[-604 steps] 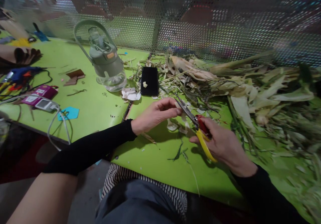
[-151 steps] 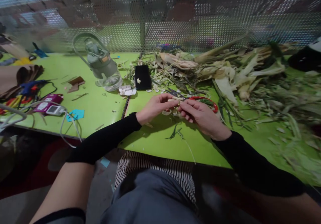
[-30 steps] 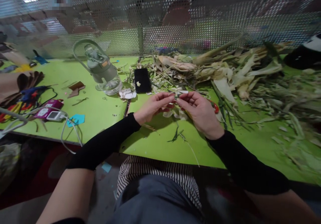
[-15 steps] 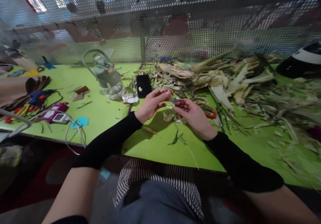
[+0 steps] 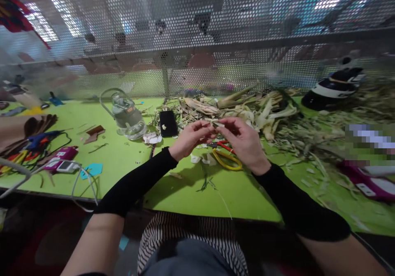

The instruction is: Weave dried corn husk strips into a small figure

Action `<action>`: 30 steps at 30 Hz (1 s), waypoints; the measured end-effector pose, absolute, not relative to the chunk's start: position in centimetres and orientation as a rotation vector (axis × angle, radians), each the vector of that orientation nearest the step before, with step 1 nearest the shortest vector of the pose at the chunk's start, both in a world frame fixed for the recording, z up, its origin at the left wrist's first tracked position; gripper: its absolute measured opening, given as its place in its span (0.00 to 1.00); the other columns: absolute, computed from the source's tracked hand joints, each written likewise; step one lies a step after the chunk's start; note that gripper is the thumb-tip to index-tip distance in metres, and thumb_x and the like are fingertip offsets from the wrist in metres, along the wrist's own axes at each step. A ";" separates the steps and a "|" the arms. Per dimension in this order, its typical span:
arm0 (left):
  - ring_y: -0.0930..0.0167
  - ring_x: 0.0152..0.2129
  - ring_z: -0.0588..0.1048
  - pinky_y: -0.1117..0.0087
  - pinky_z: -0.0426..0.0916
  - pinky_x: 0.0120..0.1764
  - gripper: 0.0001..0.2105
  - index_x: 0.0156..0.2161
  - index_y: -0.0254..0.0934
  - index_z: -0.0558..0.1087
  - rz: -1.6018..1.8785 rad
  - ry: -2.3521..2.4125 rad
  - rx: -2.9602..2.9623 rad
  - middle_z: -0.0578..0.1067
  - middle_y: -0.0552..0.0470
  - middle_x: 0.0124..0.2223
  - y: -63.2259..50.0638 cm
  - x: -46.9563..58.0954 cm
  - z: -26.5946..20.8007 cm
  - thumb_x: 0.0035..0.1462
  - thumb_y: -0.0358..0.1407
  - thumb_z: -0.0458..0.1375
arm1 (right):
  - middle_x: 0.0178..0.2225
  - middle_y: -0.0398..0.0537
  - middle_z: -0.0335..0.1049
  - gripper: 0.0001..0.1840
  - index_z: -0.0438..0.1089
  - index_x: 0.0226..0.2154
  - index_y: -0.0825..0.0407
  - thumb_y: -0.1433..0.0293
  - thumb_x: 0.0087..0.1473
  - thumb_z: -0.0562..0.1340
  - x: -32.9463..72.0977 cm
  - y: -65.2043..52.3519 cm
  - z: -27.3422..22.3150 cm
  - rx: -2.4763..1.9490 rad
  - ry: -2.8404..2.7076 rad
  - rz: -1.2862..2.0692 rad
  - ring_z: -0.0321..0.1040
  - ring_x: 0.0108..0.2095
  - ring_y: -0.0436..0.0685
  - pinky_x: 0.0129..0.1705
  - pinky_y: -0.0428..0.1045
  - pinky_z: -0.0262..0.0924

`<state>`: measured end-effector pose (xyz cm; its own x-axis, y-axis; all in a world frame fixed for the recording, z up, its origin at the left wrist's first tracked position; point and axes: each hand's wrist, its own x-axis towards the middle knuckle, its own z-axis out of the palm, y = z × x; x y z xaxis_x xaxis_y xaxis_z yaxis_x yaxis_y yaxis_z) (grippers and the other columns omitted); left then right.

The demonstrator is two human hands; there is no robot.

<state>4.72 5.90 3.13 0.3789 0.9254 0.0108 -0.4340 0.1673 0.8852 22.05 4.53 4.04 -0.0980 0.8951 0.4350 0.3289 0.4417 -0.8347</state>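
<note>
My left hand [image 5: 191,139] and my right hand [image 5: 245,144] meet above the green table, thumbs and fingertips pinched together. Between them is a small pale strip [image 5: 218,123] that looks like dried corn husk; its exact shape is partly hidden by my fingers. Under my right hand lies a tool with a red grip and a yellow looped handle [image 5: 226,160], seemingly scissors, partly covered by the hand. Small white scraps [image 5: 195,158] are on the table below my fingers. Behind my hands spreads a heap of corn husks [image 5: 262,113].
A black phone [image 5: 168,123] and a clear water bottle [image 5: 128,117] stand left of the husks. Farther left are a purple device [image 5: 63,156] with white cables and a blue glue gun [image 5: 43,140]. A perforated metal screen [image 5: 123,70] closes the back; a black-and-white object [image 5: 333,88] sits at right.
The grey metal piece with a red loop by my right hand has left my fingers; the tool now lies on the table. A pale strip is between my hands. The view has tilted upward.
</note>
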 end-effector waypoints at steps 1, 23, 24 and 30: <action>0.78 0.27 0.77 0.75 0.68 0.32 0.14 0.36 0.34 0.70 1.051 0.630 0.964 0.78 0.56 0.32 5.8 4.9 3.1 0.51 0.36 0.71 | 0.36 0.47 0.77 0.12 0.74 0.40 0.49 0.58 0.58 0.65 22.2 4.4 4.1 -1.089 -1.661 0.656 0.73 0.35 0.57 0.38 0.53 0.70; 0.75 0.33 0.80 0.70 0.73 0.44 0.12 0.39 0.33 0.70 1.047 0.737 1.061 0.82 0.49 0.37 8.2 3.1 1.3 0.52 0.28 0.68 | 0.29 0.48 0.74 0.16 0.71 0.33 0.49 0.54 0.58 0.63 28.6 6.0 3.0 -1.538 -2.005 0.456 0.67 0.26 0.57 0.31 0.52 0.61; 0.75 0.32 0.80 0.70 0.73 0.43 0.11 0.38 0.34 0.69 1.038 0.742 1.060 0.82 0.50 0.36 8.2 3.0 1.4 0.53 0.28 0.67 | 0.28 0.49 0.74 0.16 0.70 0.32 0.49 0.53 0.58 0.62 29.1 5.6 2.7 -1.588 -2.092 0.506 0.67 0.25 0.57 0.30 0.53 0.61; 0.77 0.28 0.77 0.72 0.71 0.38 0.09 0.38 0.34 0.72 1.033 0.760 1.063 0.81 0.53 0.35 7.8 3.1 2.2 0.53 0.30 0.67 | 0.40 0.60 0.75 0.11 0.71 0.41 0.55 0.68 0.58 0.58 27.7 4.0 0.4 -1.675 -2.543 0.347 0.73 0.40 0.66 0.41 0.56 0.64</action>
